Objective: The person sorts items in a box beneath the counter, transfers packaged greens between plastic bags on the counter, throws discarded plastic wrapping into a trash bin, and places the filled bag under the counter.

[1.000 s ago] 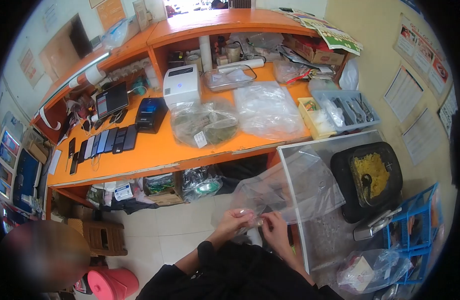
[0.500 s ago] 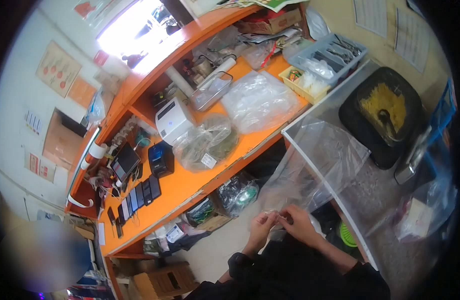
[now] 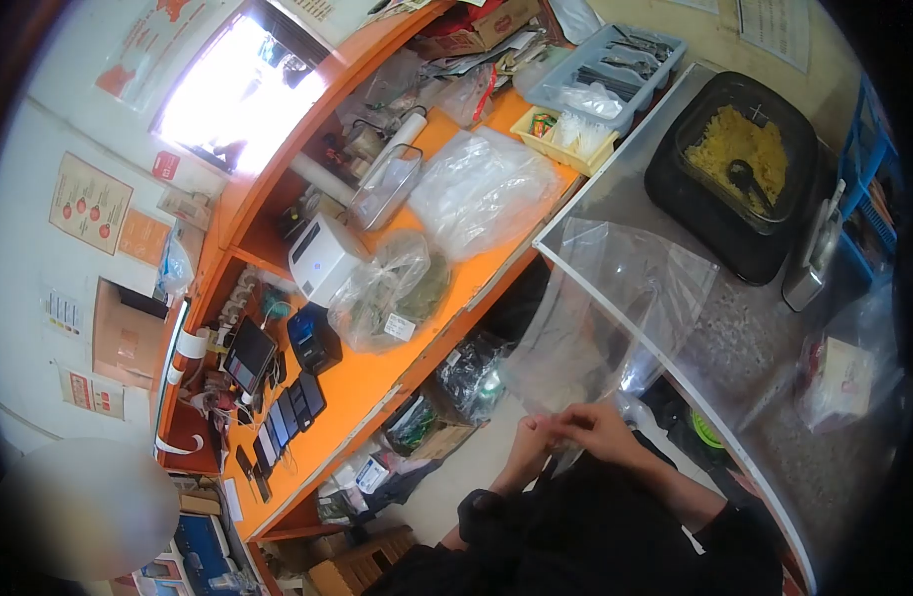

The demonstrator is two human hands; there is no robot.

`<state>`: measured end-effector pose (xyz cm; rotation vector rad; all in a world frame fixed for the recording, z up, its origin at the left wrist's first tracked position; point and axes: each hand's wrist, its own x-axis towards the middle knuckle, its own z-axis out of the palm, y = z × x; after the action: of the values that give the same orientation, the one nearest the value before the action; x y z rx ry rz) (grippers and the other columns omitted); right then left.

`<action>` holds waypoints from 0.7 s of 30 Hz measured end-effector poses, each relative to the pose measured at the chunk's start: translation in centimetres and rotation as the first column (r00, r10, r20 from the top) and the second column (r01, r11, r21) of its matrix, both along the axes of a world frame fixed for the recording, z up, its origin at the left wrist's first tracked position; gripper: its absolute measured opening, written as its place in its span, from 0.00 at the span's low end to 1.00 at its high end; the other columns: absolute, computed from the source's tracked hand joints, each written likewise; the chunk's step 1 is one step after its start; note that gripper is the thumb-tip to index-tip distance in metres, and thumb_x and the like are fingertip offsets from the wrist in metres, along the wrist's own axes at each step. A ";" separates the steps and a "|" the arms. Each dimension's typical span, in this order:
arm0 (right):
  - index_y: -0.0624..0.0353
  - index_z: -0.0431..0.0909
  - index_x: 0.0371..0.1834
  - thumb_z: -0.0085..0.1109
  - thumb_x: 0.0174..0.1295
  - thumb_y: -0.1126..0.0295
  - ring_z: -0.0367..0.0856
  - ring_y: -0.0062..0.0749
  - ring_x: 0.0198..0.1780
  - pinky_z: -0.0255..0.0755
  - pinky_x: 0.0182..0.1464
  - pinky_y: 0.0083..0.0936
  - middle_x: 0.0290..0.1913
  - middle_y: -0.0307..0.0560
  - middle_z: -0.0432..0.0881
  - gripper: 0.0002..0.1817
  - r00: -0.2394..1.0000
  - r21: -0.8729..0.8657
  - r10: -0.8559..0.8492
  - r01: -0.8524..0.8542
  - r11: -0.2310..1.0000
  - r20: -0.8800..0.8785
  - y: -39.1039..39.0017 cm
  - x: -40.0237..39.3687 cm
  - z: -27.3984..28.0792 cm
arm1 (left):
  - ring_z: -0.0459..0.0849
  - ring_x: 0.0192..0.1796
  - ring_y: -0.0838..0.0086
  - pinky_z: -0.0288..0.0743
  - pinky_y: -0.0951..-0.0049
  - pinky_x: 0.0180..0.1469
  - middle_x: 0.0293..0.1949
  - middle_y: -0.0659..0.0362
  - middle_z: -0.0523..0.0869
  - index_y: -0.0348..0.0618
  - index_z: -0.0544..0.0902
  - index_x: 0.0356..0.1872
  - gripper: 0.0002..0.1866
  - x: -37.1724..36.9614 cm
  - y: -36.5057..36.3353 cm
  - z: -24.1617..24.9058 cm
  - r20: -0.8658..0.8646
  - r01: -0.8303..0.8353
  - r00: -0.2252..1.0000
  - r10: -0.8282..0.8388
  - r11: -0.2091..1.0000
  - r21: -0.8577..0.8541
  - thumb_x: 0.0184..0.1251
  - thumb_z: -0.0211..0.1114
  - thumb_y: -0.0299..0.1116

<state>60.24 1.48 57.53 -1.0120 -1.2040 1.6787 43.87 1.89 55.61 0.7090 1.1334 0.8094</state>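
A large clear plastic bag (image 3: pixel 585 338) hangs from my fingers, and its far part lies over the metal edge of the counter on the right. My left hand (image 3: pixel 528 452) is closed in a pinch at the bag's near end. Right beside it, touching it, my right hand (image 3: pixel 600 434) has its fingers bent and pressed together at the same end of the bag. The fingertips meet, so the exact bit of film between them is hidden. Both hands are in front of my dark clothing, below the counter tops.
On the orange desk are flat plastic bags (image 3: pixel 486 189), a bagged bundle (image 3: pixel 397 298), a white printer (image 3: pixel 322 258) and several phones (image 3: pixel 289 412). A blue cutlery tray (image 3: pixel 615 74) stands behind a yellow basket (image 3: pixel 565 139). A black pan (image 3: pixel 724 169) of yellow food occupies the grey counter (image 3: pixel 714 397).
My view has turned slightly, shifting the desk and pan left and up. My hands remain together at the bag's end, with the right fingers now lying closer over the left.
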 end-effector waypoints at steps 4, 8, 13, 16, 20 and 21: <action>0.60 0.72 0.34 0.54 0.61 0.70 0.75 0.20 0.33 0.71 0.41 0.20 0.28 0.36 0.75 0.05 0.863 -0.415 -0.187 -0.028 0.910 -0.469 0.6 2.1 -0.1 | 0.64 0.18 0.87 0.55 0.81 0.19 0.12 0.69 0.69 0.42 0.65 0.07 0.22 -3.0 1.9 0.4 -0.574 0.205 0.816 0.064 0.897 0.391 0.48 0.71 0.29; 0.57 0.66 0.36 0.53 0.61 0.72 0.71 0.15 0.30 0.70 0.40 0.19 0.24 0.33 0.68 0.06 0.686 -0.428 -0.175 -0.218 0.877 -0.706 1.3 4.6 0.5 | 0.64 0.20 0.87 0.55 0.82 0.21 0.14 0.69 0.68 0.41 0.66 0.12 0.17 -8.0 3.0 -2.6 -0.520 -0.079 0.732 0.440 0.813 0.577 0.52 0.66 0.24; 0.57 0.64 0.40 0.57 0.53 0.76 0.72 0.22 0.33 0.69 0.37 0.20 0.27 0.37 0.72 0.15 0.999 -0.025 -0.045 0.045 0.999 0.015 2.2 3.5 2.4 | 0.74 0.32 0.80 0.68 0.80 0.35 0.25 0.62 0.78 0.40 0.77 0.26 0.04 -3.4 3.4 -1.4 -0.401 -0.135 0.836 0.376 0.847 0.514 0.56 0.63 0.27; 0.60 0.66 0.45 0.55 0.53 0.78 0.75 0.29 0.33 0.70 0.37 0.24 0.27 0.45 0.74 0.16 0.797 0.293 -0.241 0.084 0.952 0.554 3.1 1.8 1.3 | 0.76 0.31 0.76 0.70 0.78 0.35 0.25 0.61 0.79 0.38 0.80 0.25 0.08 -0.4 2.2 2.8 -0.761 0.335 0.592 0.266 0.778 0.532 0.58 0.62 0.32; 0.63 0.74 0.37 0.50 0.59 0.74 0.75 0.33 0.23 0.71 0.33 0.24 0.22 0.46 0.75 0.06 0.615 0.509 -0.688 0.481 0.714 0.385 7.7 7.1 0.4 | 0.60 0.13 0.86 0.52 0.83 0.14 0.13 0.69 0.68 0.51 0.62 0.10 0.22 -7.7 3.0 -2.2 -0.145 -0.471 0.697 0.702 0.601 0.645 0.54 0.66 0.26; 0.63 0.75 0.36 0.49 0.60 0.74 0.75 0.31 0.24 0.71 0.34 0.23 0.24 0.45 0.76 0.06 0.602 0.542 -0.736 0.525 0.657 0.309 7.9 7.3 1.8 | 0.58 0.14 0.87 0.50 0.81 0.14 0.12 0.71 0.63 0.52 0.59 0.11 0.24 -8.2 2.8 -1.1 -0.089 -0.651 0.630 0.772 0.587 0.481 0.55 0.66 0.28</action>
<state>67.50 9.36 59.31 -1.4513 -1.2124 0.5473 35.70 4.64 54.55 0.7139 1.5812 1.7392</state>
